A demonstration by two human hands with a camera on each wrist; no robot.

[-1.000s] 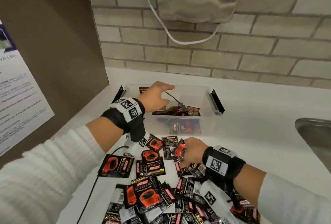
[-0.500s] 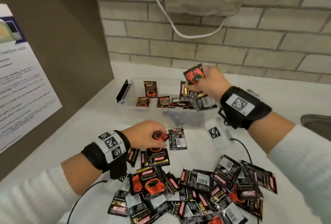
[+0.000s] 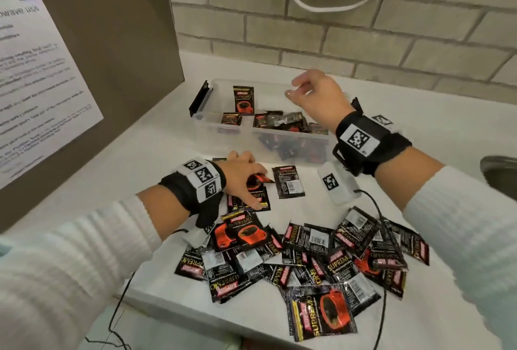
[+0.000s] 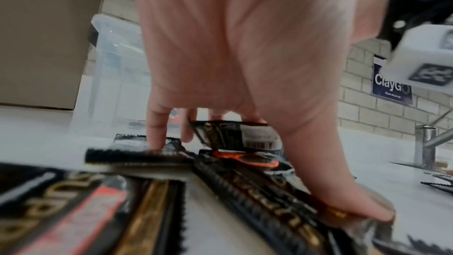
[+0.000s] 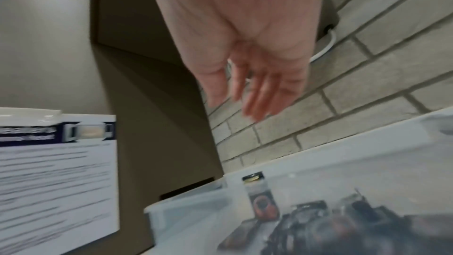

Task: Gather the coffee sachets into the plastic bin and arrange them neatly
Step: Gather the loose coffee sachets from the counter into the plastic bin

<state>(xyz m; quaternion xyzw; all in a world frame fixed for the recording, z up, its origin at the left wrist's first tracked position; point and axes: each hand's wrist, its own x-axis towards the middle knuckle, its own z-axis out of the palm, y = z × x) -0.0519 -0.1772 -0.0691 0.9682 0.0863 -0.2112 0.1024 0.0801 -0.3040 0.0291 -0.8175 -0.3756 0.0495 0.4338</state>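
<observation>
A: White worktop (image 3: 156,159), brick wall behind. Sachets (image 3: 307,254) lying heaped near its edge, some already in the bin (image 3: 268,84).

B: Left hand (image 3: 240,176) is pinching one to carry over; right hand (image 3: 316,95) is hovering spread over the bin, holding nothing.

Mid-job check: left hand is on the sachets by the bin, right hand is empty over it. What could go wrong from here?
1. The left hand pinches one sachet while its fingers press on others; lifting may drag extras along.
2. Sachets in the plastic bin lie jumbled, one leaning on the far wall, so more drops likely worsen neatness.
3. The loose pile reaches the counter's front edge; a sweep could knock some off.
</observation>
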